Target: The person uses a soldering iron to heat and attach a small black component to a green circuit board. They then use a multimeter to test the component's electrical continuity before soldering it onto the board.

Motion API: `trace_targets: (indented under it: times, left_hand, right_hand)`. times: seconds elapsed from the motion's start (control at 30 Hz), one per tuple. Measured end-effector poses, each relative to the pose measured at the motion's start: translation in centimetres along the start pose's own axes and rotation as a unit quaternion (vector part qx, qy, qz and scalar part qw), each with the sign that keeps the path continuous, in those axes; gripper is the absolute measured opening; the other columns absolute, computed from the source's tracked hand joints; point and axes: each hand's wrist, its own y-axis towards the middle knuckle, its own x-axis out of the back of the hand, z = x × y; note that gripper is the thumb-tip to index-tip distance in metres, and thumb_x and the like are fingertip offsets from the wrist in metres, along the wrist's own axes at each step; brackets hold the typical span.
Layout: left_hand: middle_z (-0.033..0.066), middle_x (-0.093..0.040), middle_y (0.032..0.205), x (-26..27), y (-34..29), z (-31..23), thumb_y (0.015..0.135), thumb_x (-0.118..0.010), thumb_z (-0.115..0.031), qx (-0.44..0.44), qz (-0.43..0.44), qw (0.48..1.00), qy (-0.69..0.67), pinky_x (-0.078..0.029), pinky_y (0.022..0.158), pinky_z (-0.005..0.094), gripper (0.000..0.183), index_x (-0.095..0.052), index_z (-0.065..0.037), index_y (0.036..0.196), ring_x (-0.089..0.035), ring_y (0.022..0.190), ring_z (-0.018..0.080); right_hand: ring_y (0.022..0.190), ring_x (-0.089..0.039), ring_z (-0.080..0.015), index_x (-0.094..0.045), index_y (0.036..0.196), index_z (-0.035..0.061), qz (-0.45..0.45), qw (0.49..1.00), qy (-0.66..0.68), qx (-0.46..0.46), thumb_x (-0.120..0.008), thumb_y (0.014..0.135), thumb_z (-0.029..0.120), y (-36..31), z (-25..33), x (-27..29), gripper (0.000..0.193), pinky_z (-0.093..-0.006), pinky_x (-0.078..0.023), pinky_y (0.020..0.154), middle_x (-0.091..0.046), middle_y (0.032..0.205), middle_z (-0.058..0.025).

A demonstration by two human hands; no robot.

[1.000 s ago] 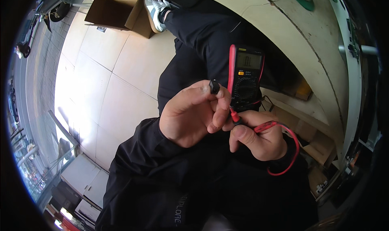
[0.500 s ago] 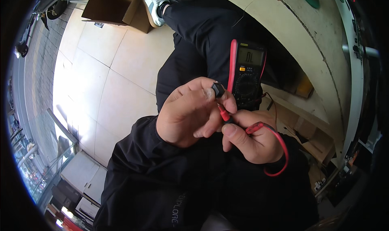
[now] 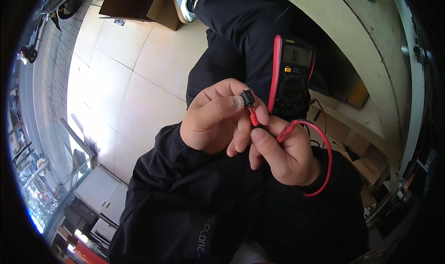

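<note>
With my left hand (image 3: 215, 113) I pinch a small black part (image 3: 248, 97) between thumb and fingers. My right hand (image 3: 286, 155) grips a red probe (image 3: 255, 120), its tip end pointed up at the part's lower edge; I cannot tell whether they touch. From the grip, a red cable (image 3: 330, 157) loops round to my right. Just beyond my hands, a red-edged multimeter (image 3: 293, 90) faces up, left of the pale desk (image 3: 347, 20).
</note>
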Motion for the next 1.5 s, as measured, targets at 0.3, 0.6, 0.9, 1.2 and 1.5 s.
trace_targets:
  times: [0.3, 0.6, 0.9, 1.2, 1.5]
  left_hand:
    - [0.0285, -0.063, 0.097, 0.9, 0.1, 0.1, 0.098, -0.046, -0.017, 0.009, -0.014, 0.999, 0.034, -0.050, 0.040, 0.0251, 0.023, -0.053, 0.005, 0.102, -0.061, 0.045, 0.0189]
    - [0.0298, -0.062, 0.097, 1.3, 0.3, 1.1, 0.100, -0.044, -0.016, 0.048, 0.015, 0.998, 0.050, -0.053, 0.042, 0.0247, 0.023, -0.052, 0.005, 0.105, -0.062, 0.047, 0.0203]
    - [0.0257, -0.066, 0.099, 2.0, 1.7, 0.0, 0.101, -0.044, -0.008, 0.114, 0.024, 0.993, 0.021, -0.053, 0.047, 0.0276, 0.020, -0.054, 0.005, 0.111, -0.067, 0.057, 0.0221]
    - [0.0257, -0.066, 0.094, 2.0, -0.1, -0.2, 0.097, -0.045, -0.008, 0.181, -0.039, 0.982, 0.043, -0.053, 0.042, 0.0261, 0.018, -0.053, 0.007, 0.105, -0.065, 0.050, 0.0213]
    - [0.0238, -0.067, 0.094, 1.8, -0.6, 0.2, 0.100, -0.044, -0.006, 0.204, -0.020, 0.978, 0.033, -0.055, 0.044, 0.0285, 0.016, -0.053, 0.006, 0.105, -0.069, 0.056, 0.0228]
  right_hand:
    - [0.069, -0.066, -0.0145, -0.059, 0.097, -0.0078, -0.042, 0.997, 0.011, -0.058, -0.042, 0.105, 0.009, -0.3, 0.1, -0.8, 0.026, -0.0216, -0.051, 0.055, -0.068, 0.087, -0.0134]
    - [0.072, -0.065, -0.0135, -0.060, 0.099, -0.0065, -0.055, 0.995, 0.045, -0.065, -0.043, 0.105, 0.009, -1.6, -0.2, -0.6, 0.024, -0.0241, -0.053, 0.066, -0.068, 0.090, -0.0119]
    - [0.073, -0.066, -0.0106, -0.062, 0.102, -0.0027, -0.089, 0.986, 0.080, -0.118, -0.046, 0.106, 0.016, -1.6, 0.5, -0.7, 0.024, -0.0218, -0.052, 0.062, -0.069, 0.095, -0.0084]
    - [0.079, -0.070, -0.0145, -0.062, 0.108, -0.0024, -0.020, 0.962, 0.149, -0.230, -0.047, 0.106, 0.021, -1.7, 1.1, -0.6, 0.028, -0.0236, -0.055, 0.058, -0.071, 0.099, -0.0119]
    - [0.058, -0.056, -0.0093, -0.066, 0.087, -0.0014, -0.191, 0.960, -0.191, -0.079, -0.032, 0.109, 0.035, -3.2, 1.8, 3.7, 0.054, -0.0229, -0.042, 0.051, -0.060, 0.068, -0.0058]
